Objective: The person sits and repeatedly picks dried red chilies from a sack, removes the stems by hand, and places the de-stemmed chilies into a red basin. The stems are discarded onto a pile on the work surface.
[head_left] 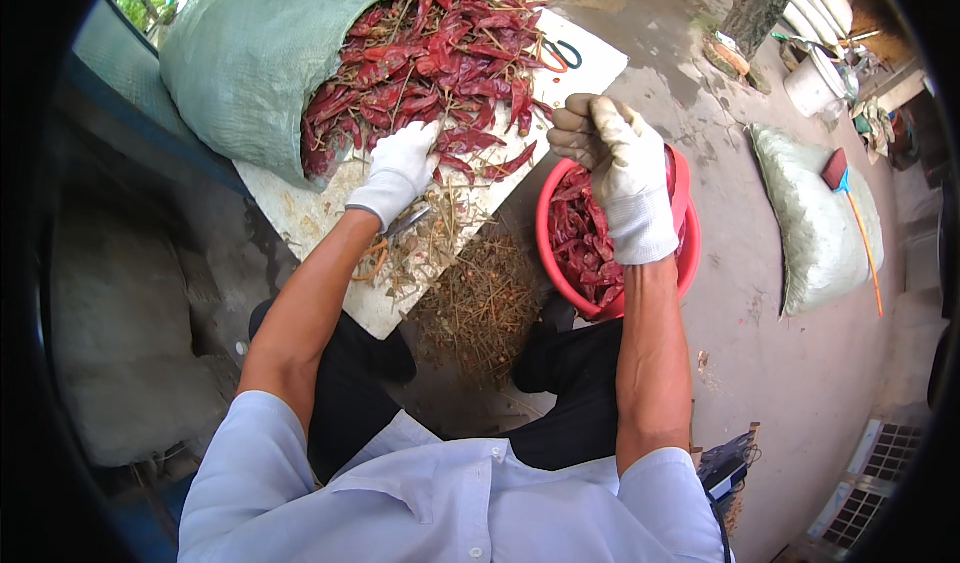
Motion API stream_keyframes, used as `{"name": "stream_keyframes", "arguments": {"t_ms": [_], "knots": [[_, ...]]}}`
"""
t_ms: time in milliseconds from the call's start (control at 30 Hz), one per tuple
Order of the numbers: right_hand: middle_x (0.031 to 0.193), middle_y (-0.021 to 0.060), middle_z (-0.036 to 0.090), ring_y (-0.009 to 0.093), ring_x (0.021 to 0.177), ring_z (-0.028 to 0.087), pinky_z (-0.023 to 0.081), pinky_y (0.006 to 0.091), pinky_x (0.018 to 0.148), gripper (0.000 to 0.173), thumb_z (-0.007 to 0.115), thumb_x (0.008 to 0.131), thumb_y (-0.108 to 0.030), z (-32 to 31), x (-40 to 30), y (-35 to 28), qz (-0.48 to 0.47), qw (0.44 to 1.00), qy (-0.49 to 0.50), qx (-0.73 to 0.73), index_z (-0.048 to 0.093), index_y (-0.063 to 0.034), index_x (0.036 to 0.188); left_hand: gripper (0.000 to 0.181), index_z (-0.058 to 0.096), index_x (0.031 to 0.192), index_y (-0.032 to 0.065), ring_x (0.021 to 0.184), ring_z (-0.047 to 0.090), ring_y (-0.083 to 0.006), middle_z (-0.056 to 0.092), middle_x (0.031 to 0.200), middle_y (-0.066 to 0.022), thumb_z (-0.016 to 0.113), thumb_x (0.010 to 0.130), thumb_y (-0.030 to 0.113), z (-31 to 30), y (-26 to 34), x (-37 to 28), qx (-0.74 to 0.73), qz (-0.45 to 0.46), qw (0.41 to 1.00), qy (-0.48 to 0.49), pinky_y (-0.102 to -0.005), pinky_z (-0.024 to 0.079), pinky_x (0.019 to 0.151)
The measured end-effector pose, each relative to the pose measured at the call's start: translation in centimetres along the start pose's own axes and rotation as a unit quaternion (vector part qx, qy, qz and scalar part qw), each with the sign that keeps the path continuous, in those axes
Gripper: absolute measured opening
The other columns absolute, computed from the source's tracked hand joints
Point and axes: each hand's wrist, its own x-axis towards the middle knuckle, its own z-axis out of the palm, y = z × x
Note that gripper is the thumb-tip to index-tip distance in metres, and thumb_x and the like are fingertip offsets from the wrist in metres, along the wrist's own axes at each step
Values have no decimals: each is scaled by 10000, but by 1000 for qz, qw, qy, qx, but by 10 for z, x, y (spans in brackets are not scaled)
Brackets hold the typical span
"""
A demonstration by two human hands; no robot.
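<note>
My left hand (401, 165), in a white knit glove, is at the near edge of a heap of dried red chillies (450, 60) on a pale board (300, 206). Its fingers are pinched together; whether a stem is between them I cannot tell. My right hand (615, 161), gloved with dirty fingertips, is curled closed above a red plastic basin (551, 263) of chillies (581, 233). Nothing shows in it. Scissors with an orange handle (373, 260) lie partly hidden beneath my left wrist, among cut stems (442, 225).
A green woven sack (255, 60) spills the chillies. Orange-and-black handles (561, 56) lie at the board's far corner. Stems pile (480, 304) on the ground between my legs. To the right are a full sack (814, 225) with a brush (836, 169), a tree trunk (769, 7) and a white bucket (814, 82).
</note>
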Motion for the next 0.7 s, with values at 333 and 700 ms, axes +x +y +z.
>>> {"name": "stream_keyframes", "arguments": {"t_ms": [333,700], "knots": [[1000,162,745,224,844,730,604,338,818,330,600,1068,-197,13,-2,1,40,995,-14,-94,662,102,1192,357,691,1251,163,1070,677,-375,708,1125,-135,644,899,138,9,-14,21,18,-85,996,-10,-481,548,950],[1098,185,751,238,1021,702,528,358,944,453,763,909,-210,38,7,58,-38,910,-122,-395,667,-8,1303,311,735,1214,45,892,706,-147,740,1060,-85,654,918,-6,-89,32,-35,-344,128,924,105,-273,551,802]]}}
